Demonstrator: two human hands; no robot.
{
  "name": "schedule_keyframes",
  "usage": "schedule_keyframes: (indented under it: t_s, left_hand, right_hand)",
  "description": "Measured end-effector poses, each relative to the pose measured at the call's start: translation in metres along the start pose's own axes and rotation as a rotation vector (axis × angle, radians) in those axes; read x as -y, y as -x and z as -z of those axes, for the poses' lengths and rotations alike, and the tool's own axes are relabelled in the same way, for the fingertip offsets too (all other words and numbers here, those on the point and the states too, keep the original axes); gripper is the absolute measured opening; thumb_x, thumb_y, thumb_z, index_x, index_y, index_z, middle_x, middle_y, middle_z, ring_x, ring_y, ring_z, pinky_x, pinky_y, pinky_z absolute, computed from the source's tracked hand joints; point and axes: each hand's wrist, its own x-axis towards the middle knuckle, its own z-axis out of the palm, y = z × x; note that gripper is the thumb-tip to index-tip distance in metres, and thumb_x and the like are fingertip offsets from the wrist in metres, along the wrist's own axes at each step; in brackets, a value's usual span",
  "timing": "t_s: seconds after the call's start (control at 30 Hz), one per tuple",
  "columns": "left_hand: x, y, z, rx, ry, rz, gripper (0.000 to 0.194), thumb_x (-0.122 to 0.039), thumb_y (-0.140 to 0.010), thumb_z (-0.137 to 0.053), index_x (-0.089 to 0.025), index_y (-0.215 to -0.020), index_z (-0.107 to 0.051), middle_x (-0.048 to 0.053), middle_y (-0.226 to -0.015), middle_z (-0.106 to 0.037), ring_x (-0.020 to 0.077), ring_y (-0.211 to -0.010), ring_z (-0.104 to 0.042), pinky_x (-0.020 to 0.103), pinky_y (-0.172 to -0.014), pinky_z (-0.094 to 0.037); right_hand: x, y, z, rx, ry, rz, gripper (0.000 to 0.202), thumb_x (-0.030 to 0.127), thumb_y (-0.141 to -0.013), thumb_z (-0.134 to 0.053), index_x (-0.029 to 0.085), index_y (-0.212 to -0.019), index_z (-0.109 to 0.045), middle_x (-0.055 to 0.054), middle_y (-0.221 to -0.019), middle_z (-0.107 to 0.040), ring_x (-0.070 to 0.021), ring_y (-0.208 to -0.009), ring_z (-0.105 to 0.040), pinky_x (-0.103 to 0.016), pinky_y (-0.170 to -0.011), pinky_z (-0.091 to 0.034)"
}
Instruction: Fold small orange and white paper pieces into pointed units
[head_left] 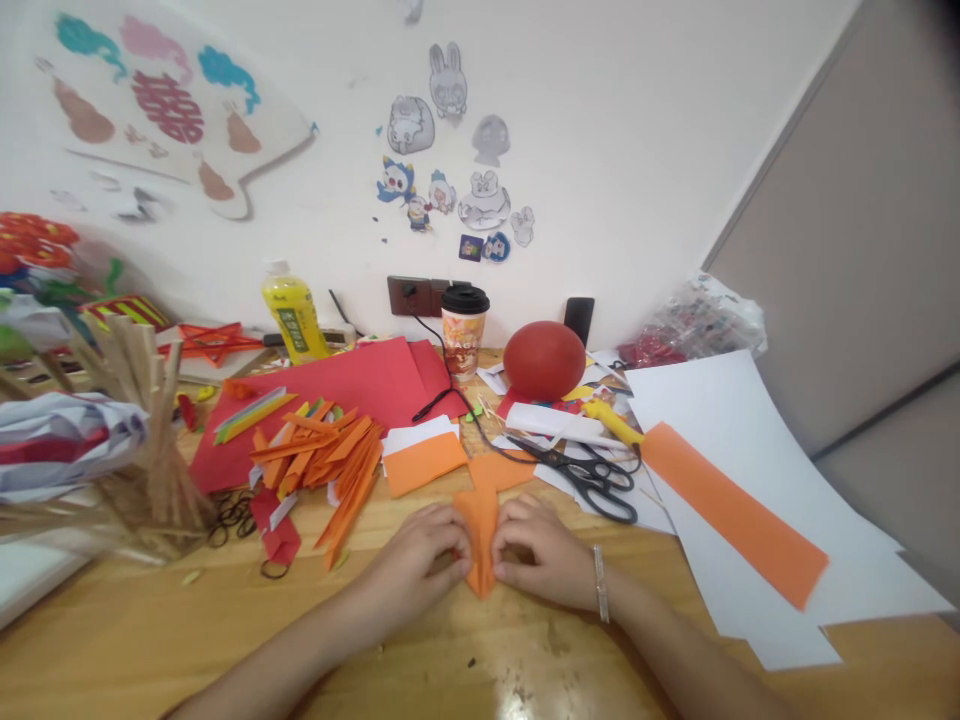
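Between my two hands is a folded piece of orange paper (480, 520), with a crease down its middle and a point toward me. My left hand (429, 555) pinches its left edge between thumb and fingers. On the opposite edge, my right hand (541, 548) pinches it the same way; a bracelet circles that wrist. Just beyond lie an orange rectangle of paper (425, 463) over white sheets, and more orange paper partly under the folded piece. Black-handled scissors (592, 475) rest to the right of my right hand. A heap of folded orange paper strips (319, 450) lies left of my left hand.
Red paper sheets (352, 385), a yellow drink bottle (295, 315), a lidded paper cup (463, 335) and a red balloon (544, 360) stand or lie at the back. Large white sheets (720, 410) with an orange strip (739, 515) cover the right. Wooden sticks (161, 440) crowd the left.
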Motion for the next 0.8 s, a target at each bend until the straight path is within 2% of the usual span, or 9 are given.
schedule_keyframes:
  t_s: [0.2, 0.5, 0.8]
  left_hand:
    - [-0.003, -0.001, -0.012, -0.071, -0.093, 0.105, 0.013, -0.018, -0.079, -0.048, -0.019, -0.068, -0.054, 0.004, -0.079, -0.058, 0.0196, -0.080, -0.052, 0.032, -0.074, -0.040]
    - [-0.006, 0.000, -0.013, -0.093, -0.122, 0.093, 0.012, -0.018, -0.078, -0.047, -0.019, -0.068, -0.053, 0.004, -0.079, -0.056, 0.0198, -0.080, -0.052, 0.032, -0.072, -0.040]
    - [-0.010, 0.001, -0.020, -0.144, -0.229, 0.143, 0.014, -0.018, -0.079, -0.046, -0.020, -0.066, -0.051, 0.004, -0.076, -0.055, 0.0211, -0.077, -0.051, 0.033, -0.070, -0.040]
  right_hand:
    - [-0.001, -0.002, -0.010, -0.075, 0.013, -0.060, 0.013, 0.018, -0.069, -0.072, 0.019, -0.068, -0.059, 0.003, -0.073, -0.053, -0.0157, -0.078, -0.047, -0.030, -0.074, -0.033]
    - [0.006, -0.001, -0.013, -0.111, 0.071, -0.119, 0.012, 0.012, -0.072, -0.064, 0.019, -0.067, -0.054, 0.003, -0.073, -0.050, -0.0154, -0.078, -0.045, -0.028, -0.070, -0.032]
    - [0.012, -0.001, -0.018, -0.132, 0.148, -0.163, 0.012, 0.010, -0.073, -0.060, 0.019, -0.070, -0.053, 0.002, -0.074, -0.051, -0.0154, -0.078, -0.044, -0.027, -0.070, -0.030]
